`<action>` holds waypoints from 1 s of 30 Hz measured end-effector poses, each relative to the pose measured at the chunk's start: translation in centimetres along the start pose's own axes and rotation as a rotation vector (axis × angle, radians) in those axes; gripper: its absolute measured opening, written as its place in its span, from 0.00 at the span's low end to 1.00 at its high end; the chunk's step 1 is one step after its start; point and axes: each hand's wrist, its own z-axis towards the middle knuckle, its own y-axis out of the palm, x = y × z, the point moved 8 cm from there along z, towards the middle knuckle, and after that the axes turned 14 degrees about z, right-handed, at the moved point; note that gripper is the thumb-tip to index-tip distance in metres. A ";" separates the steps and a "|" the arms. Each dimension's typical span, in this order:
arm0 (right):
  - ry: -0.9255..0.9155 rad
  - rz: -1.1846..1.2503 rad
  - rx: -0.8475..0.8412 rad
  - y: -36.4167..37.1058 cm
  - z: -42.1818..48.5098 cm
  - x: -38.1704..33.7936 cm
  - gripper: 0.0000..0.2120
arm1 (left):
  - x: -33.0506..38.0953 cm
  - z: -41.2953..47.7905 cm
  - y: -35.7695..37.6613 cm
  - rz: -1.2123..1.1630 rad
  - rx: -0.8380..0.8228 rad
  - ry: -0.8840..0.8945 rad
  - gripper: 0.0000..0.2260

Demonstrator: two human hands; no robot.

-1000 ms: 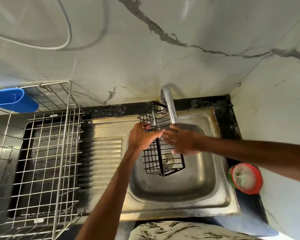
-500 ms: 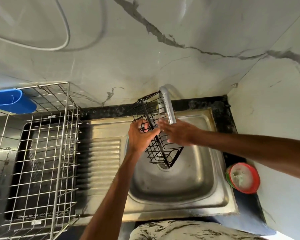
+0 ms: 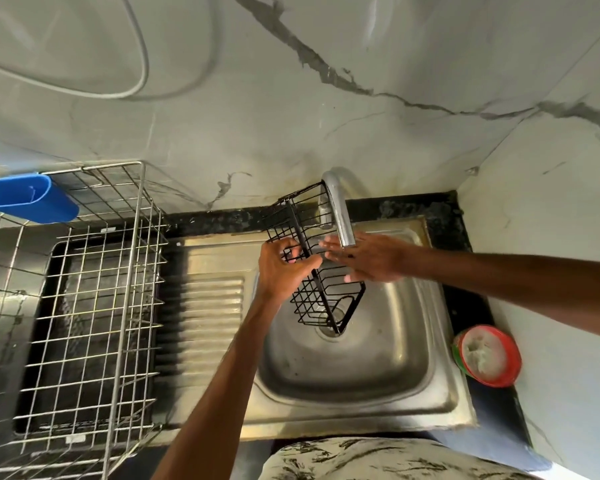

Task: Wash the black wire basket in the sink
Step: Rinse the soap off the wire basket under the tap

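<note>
currently rinsing: black wire basket (image 3: 321, 296) tilted over sink (image 3: 361, 368), gripped by left hand (image 3: 281, 268); right hand (image 3: 368, 259) flat, fingers straight, holding nothing, under tap (image 3: 340, 213). next, probably: turning and rubbing the other sides.

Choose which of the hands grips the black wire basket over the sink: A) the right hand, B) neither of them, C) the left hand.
C: the left hand curls its fingers round the wires of the black wire basket, while the right hand is held flat with straight fingers under the tap.
</note>
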 end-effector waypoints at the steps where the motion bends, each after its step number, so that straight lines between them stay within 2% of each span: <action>1: 0.020 0.042 -0.034 0.7 -0.2 -0.6 0.33 | -0.1 -0.1 0.0 0.011 0.007 0.006 0.13; 5: 0.051 0.269 -0.120 4.4 -2.3 -3.5 0.35 | -3.0 -0.2 0.5 0.009 0.034 -0.109 0.17; 8: 0.176 0.686 -0.126 5.6 -3.6 -5.3 0.35 | -5.9 -0.2 2.1 -0.017 -0.033 -0.201 0.21; 11: 0.350 1.100 -0.088 6.0 -4.1 -6.1 0.34 | -6.2 -0.9 2.8 -0.065 -0.078 -0.260 0.29; 13: 0.444 1.205 0.062 5.0 -4.5 -5.1 0.31 | -5.5 -1.7 2.9 -0.125 -0.105 -0.294 0.36; 16: 0.542 1.192 0.546 1.3 -6.1 -2.1 0.09 | -5.4 -2.2 3.5 -0.233 -0.193 -0.344 0.46; 17: 0.579 1.125 0.718 -0.1 -7.1 -1.3 0.07 | -5.6 -2.4 3.8 -0.268 -0.225 -0.367 0.45; 18: 0.630 1.084 0.856 -0.3 -7.9 -0.5 0.09 | -5.8 -2.4 4.0 -0.292 -0.254 -0.373 0.40; 19: 0.681 1.066 0.944 -0.8 -8.6 0.0 0.14 | -5.6 -2.4 4.1 -0.290 -0.278 -0.363 0.30; 20: 0.749 1.073 0.951 -0.2 -8.8 0.5 0.18 | -5.6 -2.4 4.1 -0.285 -0.301 -0.359 0.19; 21: 0.811 1.129 0.888 0.5 -8.7 0.7 0.20 | -5.7 -2.4 4.4 -0.288 -0.329 -0.360 0.15; 22: 0.852 1.253 0.761 1.4 -8.2 0.5 0.18 | -6.0 -2.3 4.8 -0.299 -0.372 -0.363 0.16; 24: 0.843 1.651 0.447 3.6 -6.7 -1.5 0.11 | -5.8 -2.5 5.3 -0.330 -0.454 -0.378 0.23; 25: 0.833 1.818 0.352 4.3 -6.4 -2.6 0.13 | -5.9 -2.5 5.6 -0.335 -0.479 -0.376 0.23; 27: 0.829 1.985 0.325 5.1 -6.5 -3.3 0.19 | -5.9 -2.9 5.9 -0.294 -0.497 -0.376 0.29; 29: 0.870 1.994 0.357 5.3 -7.0 -3.1 0.22 | -6.0 -3.1 6.1 -0.293 -0.469 -0.405 0.45; 30: 0.898 1.979 0.353 5.6 -7.2 -2.9 0.23 | -5.9 -3.4 6.2 -0.321 -0.450 -0.430 0.50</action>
